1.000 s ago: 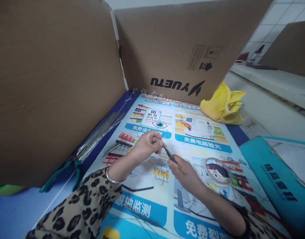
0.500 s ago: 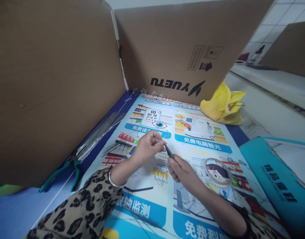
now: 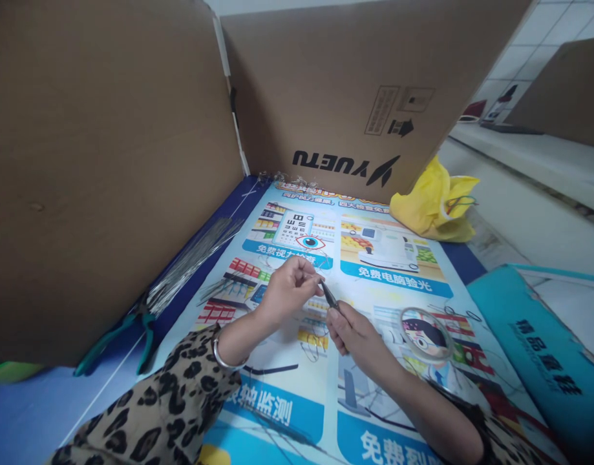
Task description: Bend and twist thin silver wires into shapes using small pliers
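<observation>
Over the middle of the printed poster, my left hand (image 3: 289, 289) is closed in a pinch on what looks like a thin wire, mostly hidden by the fingers. My right hand (image 3: 349, 329) wraps round dark, slim-nosed pliers (image 3: 329, 295). The pliers' tip points up and left and meets the left fingertips. Below the hands, a loose wire loop (image 3: 312, 349) lies on the poster (image 3: 326, 400). Right of my right hand is a clear round ring-shaped thing (image 3: 426, 334), perhaps a roll of tape.
Green-handled pliers (image 3: 144, 329) and a bundle of straight wires (image 3: 190, 265) lie left. Cardboard walls (image 3: 326, 84) stand at the back and left. A yellow bag (image 3: 432, 203) and a teal box (image 3: 529, 361) are on the right. Bent wire pieces (image 3: 289, 181) sit at the back.
Almost nothing differs. Both hands keep the same hold at the pliers' tip, and the view has shifted very slightly.
</observation>
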Demonstrator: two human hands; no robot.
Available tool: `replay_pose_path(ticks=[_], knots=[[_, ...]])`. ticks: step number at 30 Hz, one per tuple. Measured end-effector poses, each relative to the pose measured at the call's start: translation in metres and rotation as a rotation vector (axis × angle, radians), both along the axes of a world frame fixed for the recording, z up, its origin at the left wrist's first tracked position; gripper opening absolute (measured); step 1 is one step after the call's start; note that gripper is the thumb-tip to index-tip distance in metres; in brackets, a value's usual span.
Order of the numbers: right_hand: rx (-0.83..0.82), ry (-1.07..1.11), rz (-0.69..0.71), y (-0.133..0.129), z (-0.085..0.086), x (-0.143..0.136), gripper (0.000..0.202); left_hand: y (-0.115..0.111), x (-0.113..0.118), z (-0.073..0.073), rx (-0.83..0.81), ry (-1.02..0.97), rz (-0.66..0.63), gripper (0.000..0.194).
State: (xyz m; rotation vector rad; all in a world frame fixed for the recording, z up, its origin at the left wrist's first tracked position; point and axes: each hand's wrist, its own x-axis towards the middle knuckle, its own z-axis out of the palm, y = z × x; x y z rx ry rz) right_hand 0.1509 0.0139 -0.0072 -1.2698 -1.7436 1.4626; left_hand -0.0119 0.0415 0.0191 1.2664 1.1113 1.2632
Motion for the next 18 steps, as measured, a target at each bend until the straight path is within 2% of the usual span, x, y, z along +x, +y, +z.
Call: replay_pose_path(ticks=[5,10,14,18], knots=[[-0.062,0.005,-0.028,-0.001,0.005,-0.002,0.037,-0.002,-0.001,0.000,0.089,0.108,0.028,0.010],[-0.115,0.099,0.013,-0.003,0.012,-0.002,0.037,-0.005,-0.004,0.003,0.212,0.264,0.048,0.003],[-0.157,0.168,0.040,-0.004,0.012,-0.002,0.038,-0.006,-0.007,0.004,0.337,0.429,0.073,0.009],[-0.196,0.223,0.022,-0.005,0.008,-0.004,0.039,-0.006,-0.009,-0.003,0.484,0.552,0.123,0.013]])
